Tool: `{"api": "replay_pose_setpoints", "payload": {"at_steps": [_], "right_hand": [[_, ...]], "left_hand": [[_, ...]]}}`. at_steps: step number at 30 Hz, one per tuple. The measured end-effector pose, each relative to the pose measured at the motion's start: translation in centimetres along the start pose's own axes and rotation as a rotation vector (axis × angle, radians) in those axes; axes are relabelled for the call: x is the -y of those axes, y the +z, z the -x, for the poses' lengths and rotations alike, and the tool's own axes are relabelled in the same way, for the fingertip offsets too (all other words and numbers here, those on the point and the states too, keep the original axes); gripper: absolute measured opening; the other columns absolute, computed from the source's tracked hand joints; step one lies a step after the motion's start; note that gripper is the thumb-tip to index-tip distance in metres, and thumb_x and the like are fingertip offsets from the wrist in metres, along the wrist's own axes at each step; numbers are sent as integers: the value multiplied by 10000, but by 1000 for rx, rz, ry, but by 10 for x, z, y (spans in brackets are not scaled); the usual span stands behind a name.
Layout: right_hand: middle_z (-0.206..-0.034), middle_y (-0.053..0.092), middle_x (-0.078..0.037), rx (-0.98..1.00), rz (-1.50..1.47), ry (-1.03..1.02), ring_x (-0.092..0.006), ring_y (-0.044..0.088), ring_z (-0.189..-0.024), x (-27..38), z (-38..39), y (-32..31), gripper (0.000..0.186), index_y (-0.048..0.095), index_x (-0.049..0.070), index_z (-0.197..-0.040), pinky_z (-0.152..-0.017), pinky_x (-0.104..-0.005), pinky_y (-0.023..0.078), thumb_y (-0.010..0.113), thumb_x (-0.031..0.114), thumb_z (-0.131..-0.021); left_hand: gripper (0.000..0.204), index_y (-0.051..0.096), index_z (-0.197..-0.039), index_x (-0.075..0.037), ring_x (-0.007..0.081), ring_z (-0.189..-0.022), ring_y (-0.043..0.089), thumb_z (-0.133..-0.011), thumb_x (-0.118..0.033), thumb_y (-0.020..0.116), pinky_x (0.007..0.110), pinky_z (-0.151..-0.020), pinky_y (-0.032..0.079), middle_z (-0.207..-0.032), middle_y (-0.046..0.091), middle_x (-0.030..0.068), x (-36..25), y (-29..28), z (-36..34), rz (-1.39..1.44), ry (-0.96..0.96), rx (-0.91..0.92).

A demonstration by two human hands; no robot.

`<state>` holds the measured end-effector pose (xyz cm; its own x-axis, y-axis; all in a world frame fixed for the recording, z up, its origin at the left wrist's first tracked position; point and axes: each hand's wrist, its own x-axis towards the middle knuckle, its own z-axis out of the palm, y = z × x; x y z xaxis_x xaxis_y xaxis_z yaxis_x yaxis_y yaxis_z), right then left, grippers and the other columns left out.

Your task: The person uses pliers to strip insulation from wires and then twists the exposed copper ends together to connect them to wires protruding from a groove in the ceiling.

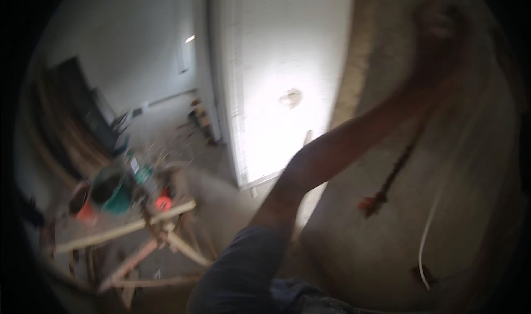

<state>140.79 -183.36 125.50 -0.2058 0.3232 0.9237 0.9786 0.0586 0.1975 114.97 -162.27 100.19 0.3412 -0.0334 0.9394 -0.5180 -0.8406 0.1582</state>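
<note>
Plasterwork on the bare wall [387, 242] seems the step in hand: the right hand [440, 24], blurred so its grip cannot be told, presses high up above a dangling red-tipped tool [381, 195]; left hand unseen.

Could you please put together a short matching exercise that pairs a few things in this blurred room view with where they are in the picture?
Things:
1. right hand
2. teal bucket
3. white cable
4. white door

Places:
A. hanging down the plastered wall at lower right
B. on the rough wooden bench at lower left
C. raised against the wall at upper right
D. brightly lit, in the upper middle

Pairs: 1-C, 2-B, 3-A, 4-D
</note>
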Motion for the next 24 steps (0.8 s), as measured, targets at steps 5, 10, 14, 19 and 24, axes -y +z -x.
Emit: {"api": "replay_pose_setpoints", "payload": {"at_steps": [5,10,14,19,24], "right_hand": [[-1055,662,-157,-241,221,-8,-276,610,-1002,50,-27,53,279,640,14,-1114,-890,-396,471,565,203,-923],[-827,651,-225,-114,68,72,-308,639,-781,125,-28,53,173,647,-1,-890,-712,-424,474,562,147,-864],[-756,638,-205,-177,87,-20,-300,619,-699,86,-23,52,149,641,11,-852,-652,-415,463,570,141,-850],[-745,631,-196,-181,27,-69,-294,601,-684,106,-46,61,139,637,8,-869,-644,-412,459,573,131,-853],[-768,619,-35,19,-81,202,-120,584,-664,93,-19,36,243,639,14,-1066,-624,-288,494,552,199,-936]], "left_hand": [[234,640,-987,-15,266,-881,626,-940,-215,528,362,-836,497,-977,663,115,-63,-100,94,85,-314,-27],[235,635,-966,-12,239,-860,618,-949,-219,525,343,-828,492,-955,658,101,-92,-104,98,290,-253,-51],[238,631,-949,-9,218,-843,611,-956,-222,524,328,-821,488,-937,654,90,-125,-120,85,316,-54,-102],[246,626,-928,-6,191,-822,602,-964,-226,521,309,-813,483,-914,649,76,-172,-134,22,122,308,-176],[228,642,-1055,-9,204,-977,630,-955,-189,546,319,-869,477,-1008,675,91,-104,-66,-152,-306,369,-98]]}}
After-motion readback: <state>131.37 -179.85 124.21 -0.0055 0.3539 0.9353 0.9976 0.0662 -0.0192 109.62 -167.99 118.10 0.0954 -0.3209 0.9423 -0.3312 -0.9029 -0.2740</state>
